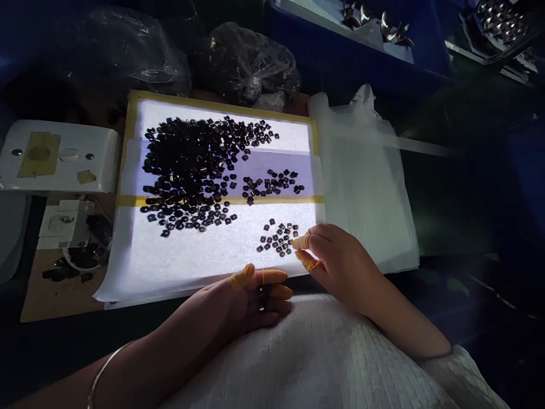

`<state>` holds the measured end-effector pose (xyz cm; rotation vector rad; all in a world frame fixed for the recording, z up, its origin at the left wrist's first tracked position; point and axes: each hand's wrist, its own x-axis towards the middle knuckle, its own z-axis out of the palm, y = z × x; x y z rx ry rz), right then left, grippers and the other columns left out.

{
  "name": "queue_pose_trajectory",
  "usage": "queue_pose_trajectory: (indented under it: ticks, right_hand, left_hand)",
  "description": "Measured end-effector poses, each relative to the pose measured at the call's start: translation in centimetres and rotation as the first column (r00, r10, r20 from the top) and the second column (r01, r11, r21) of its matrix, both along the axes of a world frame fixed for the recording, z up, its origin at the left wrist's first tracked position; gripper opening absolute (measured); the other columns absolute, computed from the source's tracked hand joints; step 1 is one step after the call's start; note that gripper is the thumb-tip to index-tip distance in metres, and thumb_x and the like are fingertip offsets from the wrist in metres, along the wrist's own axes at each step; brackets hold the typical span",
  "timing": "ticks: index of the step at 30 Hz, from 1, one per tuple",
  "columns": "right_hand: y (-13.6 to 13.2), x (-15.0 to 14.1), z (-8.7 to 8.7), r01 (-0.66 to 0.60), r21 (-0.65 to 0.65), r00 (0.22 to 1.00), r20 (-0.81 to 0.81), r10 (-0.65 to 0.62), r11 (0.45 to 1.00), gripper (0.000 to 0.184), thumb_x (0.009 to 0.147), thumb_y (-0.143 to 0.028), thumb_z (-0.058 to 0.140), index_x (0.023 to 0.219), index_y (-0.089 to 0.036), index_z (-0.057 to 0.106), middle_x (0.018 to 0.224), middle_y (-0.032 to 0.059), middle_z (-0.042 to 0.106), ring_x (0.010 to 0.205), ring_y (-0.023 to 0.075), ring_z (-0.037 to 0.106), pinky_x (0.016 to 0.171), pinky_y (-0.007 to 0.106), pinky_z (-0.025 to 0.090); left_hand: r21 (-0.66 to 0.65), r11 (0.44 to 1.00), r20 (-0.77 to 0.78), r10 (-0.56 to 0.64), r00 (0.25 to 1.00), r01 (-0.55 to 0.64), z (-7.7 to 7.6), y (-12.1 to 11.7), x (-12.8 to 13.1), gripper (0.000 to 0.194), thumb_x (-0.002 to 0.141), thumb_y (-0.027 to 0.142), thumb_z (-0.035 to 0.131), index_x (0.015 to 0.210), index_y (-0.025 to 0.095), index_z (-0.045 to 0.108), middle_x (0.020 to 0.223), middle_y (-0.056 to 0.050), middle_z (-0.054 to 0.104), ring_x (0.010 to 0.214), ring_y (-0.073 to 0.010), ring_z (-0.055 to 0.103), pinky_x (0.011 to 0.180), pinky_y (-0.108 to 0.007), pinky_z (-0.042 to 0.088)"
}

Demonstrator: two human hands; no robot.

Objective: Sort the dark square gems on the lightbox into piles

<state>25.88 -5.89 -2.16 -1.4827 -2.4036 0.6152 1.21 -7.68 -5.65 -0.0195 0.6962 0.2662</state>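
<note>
My left hand [255, 295] lies palm up at the near edge of the lit panel, its fingers curled. A few small dark shiny parts [261, 300] rest on those fingers, which wear yellow finger cots. On the panel's right side, my right hand [326, 250] also wears yellow cots. Its thumb and forefinger are apart, and the forefinger tip is at the edge of a small scattered group of dark parts [279, 238]. No part shows between thumb and forefinger. A large dense heap of similar parts [187, 159] covers the panel's left half, with a smaller cluster [275, 183] beside it.
White paper and yellow tape cover the light panel [191, 261]. Stacked translucent sheets [366, 193] lie to its right. Clear plastic bags [253, 65] sit behind. At left are a white switch plate [59, 159] and a small cup of dark pieces [87, 255]. A blue bin [315, 40] stands at the back.
</note>
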Motion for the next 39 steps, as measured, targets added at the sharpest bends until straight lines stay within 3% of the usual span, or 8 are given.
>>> queue_pose_trajectory:
  ticks: [16, 21, 24, 27, 30, 33, 39]
  right_hand:
    - [0.2, -0.7, -0.9, -0.104, 0.073, 0.992, 0.084, 0.098, 0.992, 0.017, 0.097, -0.012, 0.059, 0.082, -0.018, 0.063, 0.084, 0.0068, 0.067, 0.076, 0.0205, 0.058, 0.067, 0.034, 0.045]
    - [0.0, -0.6, -0.6, -0.066, 0.011, 0.985, -0.158, 0.067, 0.998, 0.014, 0.098, -0.012, 0.057, 0.086, -0.018, 0.062, 0.087, 0.0053, 0.068, 0.080, 0.0185, 0.059, 0.072, 0.033, 0.049]
    - [-0.3, -0.7, 0.4, -0.174, -0.121, 0.932, -0.341, 0.123, 0.977, 0.006, 0.097, -0.014, 0.062, 0.094, -0.019, 0.064, 0.087, 0.0015, 0.064, 0.080, 0.0152, 0.059, 0.073, 0.030, 0.049]
    - [-0.1, -0.5, 1.2, -0.277, -0.201, 0.891, -0.419, 0.173, 0.939, 0.002, 0.099, -0.020, 0.065, 0.100, -0.021, 0.066, 0.089, 0.0008, 0.064, 0.082, 0.0143, 0.060, 0.074, 0.029, 0.051]
    - [0.9, 0.3, 0.9, -0.082, -0.181, 0.913, -0.408, 0.001, 0.980, 0.014, 0.101, -0.014, 0.057, 0.108, -0.022, 0.066, 0.097, 0.0029, 0.067, 0.090, 0.0163, 0.064, 0.077, 0.031, 0.052]
    - [2.0, 1.0, 0.0, 0.130, -0.120, 0.946, -0.282, -0.159, 0.984, 0.027, 0.096, -0.006, 0.049, 0.111, -0.020, 0.066, 0.099, 0.0053, 0.066, 0.089, 0.0183, 0.063, 0.074, 0.032, 0.052]
    - [2.7, 0.0, -0.7, 0.089, -0.097, 0.989, -0.107, -0.100, 0.991, 0.020, 0.091, -0.004, 0.046, 0.085, -0.018, 0.059, 0.088, 0.0056, 0.059, 0.079, 0.0179, 0.055, 0.069, 0.032, 0.046]
  left_hand:
    - [-0.002, 1.000, 0.070, 0.014, 0.997, -0.014, -0.5, 0.0, 0.2, 0.051, 0.096, 0.059, 0.061, 0.121, 0.017, 0.074, 0.120, -0.016, 0.072, 0.116, -0.0299, 0.066, 0.104, -0.040, 0.047]
    - [-0.015, 1.000, 0.082, 0.007, 0.997, -0.006, -1.2, -0.1, 0.0, 0.051, 0.094, 0.058, 0.065, 0.122, 0.017, 0.075, 0.119, -0.012, 0.074, 0.113, -0.0263, 0.068, 0.099, -0.034, 0.050]
    - [0.032, 0.999, 0.105, -0.007, 0.994, 0.004, -0.8, 0.0, 0.2, 0.052, 0.098, 0.058, 0.060, 0.124, 0.016, 0.075, 0.120, -0.012, 0.074, 0.114, -0.0250, 0.067, 0.098, -0.032, 0.050]
    - [0.068, 0.998, 0.070, 0.007, 0.998, -0.011, 0.2, 0.2, 0.5, 0.050, 0.100, 0.056, 0.055, 0.119, 0.015, 0.077, 0.116, -0.012, 0.074, 0.112, -0.0247, 0.066, 0.097, -0.032, 0.050]
    - [0.028, 1.000, -0.006, 0.001, 1.000, 0.000, 0.9, 0.4, 0.5, 0.044, 0.099, 0.052, 0.060, 0.116, 0.015, 0.078, 0.115, -0.010, 0.075, 0.109, -0.0242, 0.068, 0.096, -0.031, 0.050]
    - [0.008, 1.000, -0.062, -0.004, 0.998, 0.005, 0.7, 0.4, 0.3, 0.046, 0.096, 0.054, 0.064, 0.116, 0.015, 0.078, 0.116, -0.012, 0.075, 0.109, -0.0261, 0.069, 0.098, -0.034, 0.051]
    - [0.012, 0.999, -0.106, -0.029, 0.994, 0.030, 1.0, 0.5, 0.3, 0.052, 0.092, 0.060, 0.067, 0.118, 0.016, 0.077, 0.117, -0.011, 0.076, 0.109, -0.0264, 0.070, 0.098, -0.034, 0.053]
